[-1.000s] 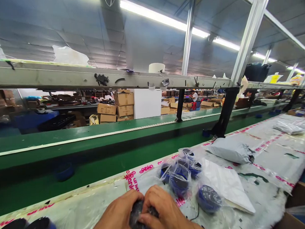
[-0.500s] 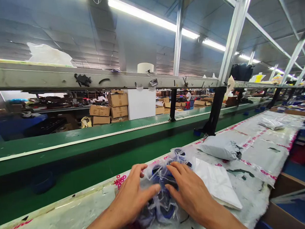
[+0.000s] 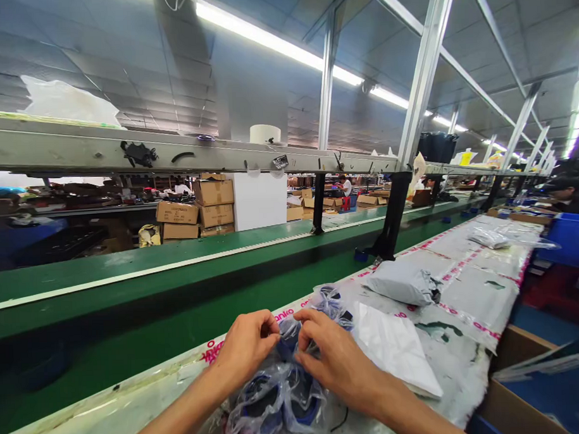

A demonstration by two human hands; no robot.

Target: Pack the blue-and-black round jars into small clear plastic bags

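Observation:
Several dark blue round items [image 3: 300,400] in clear plastic bags lie on the covered table, below and between my hands. My left hand [image 3: 252,342] has its thumb and fingertips pressed together at the left edge of the bagged items. Whatever it pinches is too small to make out. Over the right side of the bags is my right hand [image 3: 329,352], its fingers bent and the thumb apart from them. Farther back, another clear bag [image 3: 329,298] with blue parts sits beyond my right fingers. A stack of white bags [image 3: 393,346] rests just right of my right hand.
A green conveyor [image 3: 179,322] runs along the table's far side. A grey packed bag [image 3: 400,281] and a clear packet [image 3: 488,236] lie farther right. A black post [image 3: 391,216] supports the overhead shelf. An open cardboard box [image 3: 523,386] stands at the right.
My left fingers have closed from spread to pinched, and my right fingers have bent more. The nearest bagged blue items show more fully. The view has turned slightly right.

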